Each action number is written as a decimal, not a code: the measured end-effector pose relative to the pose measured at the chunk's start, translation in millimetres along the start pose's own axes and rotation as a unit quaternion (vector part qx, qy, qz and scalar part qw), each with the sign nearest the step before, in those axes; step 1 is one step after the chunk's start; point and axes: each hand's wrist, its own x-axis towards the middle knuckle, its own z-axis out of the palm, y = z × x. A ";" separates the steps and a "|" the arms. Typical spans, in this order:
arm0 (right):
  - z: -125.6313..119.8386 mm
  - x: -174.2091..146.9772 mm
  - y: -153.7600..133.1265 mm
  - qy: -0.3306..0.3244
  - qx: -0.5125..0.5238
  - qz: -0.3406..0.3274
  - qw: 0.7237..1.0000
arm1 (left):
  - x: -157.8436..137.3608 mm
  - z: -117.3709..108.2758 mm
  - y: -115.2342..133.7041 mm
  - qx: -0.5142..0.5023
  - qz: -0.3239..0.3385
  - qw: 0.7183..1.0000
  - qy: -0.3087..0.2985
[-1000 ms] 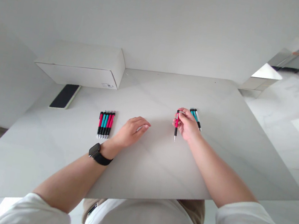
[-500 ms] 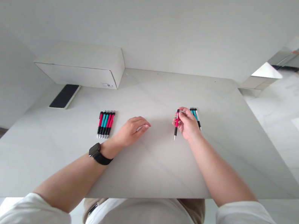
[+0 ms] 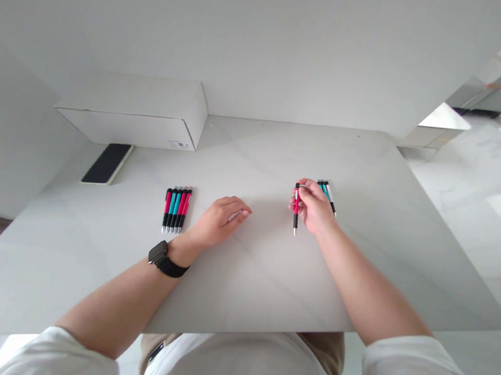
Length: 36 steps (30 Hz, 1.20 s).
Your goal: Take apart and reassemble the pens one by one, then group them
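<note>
My right hand (image 3: 315, 210) grips a pink and black pen (image 3: 296, 205) between thumb and fingers, its metal tip pointing down. Behind that hand lie several pens (image 3: 328, 193), teal ones and a white one, partly hidden by the fingers. My left hand (image 3: 222, 220) rests on the table with its fingers loosely bent and the thumb a little apart, holding nothing. To its left is a neat row of several pink and teal pens (image 3: 176, 208), side by side with tips toward me.
A white box (image 3: 131, 123) stands against the wall at the back left of the white table (image 3: 233, 293). In front of it lies a dark-screened phone (image 3: 107, 163). A black watch (image 3: 167, 259) is on my left wrist.
The pen in my right hand has tilted slightly, its tip swinging a little to the right. My left hand and the pens on the table stay in place.
</note>
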 end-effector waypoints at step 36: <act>-135.3 42.8 -40.7 0.215 -0.689 -0.055 0.690 | -2.4 -0.8 -0.8 0.025 0.001 0.999 -0.048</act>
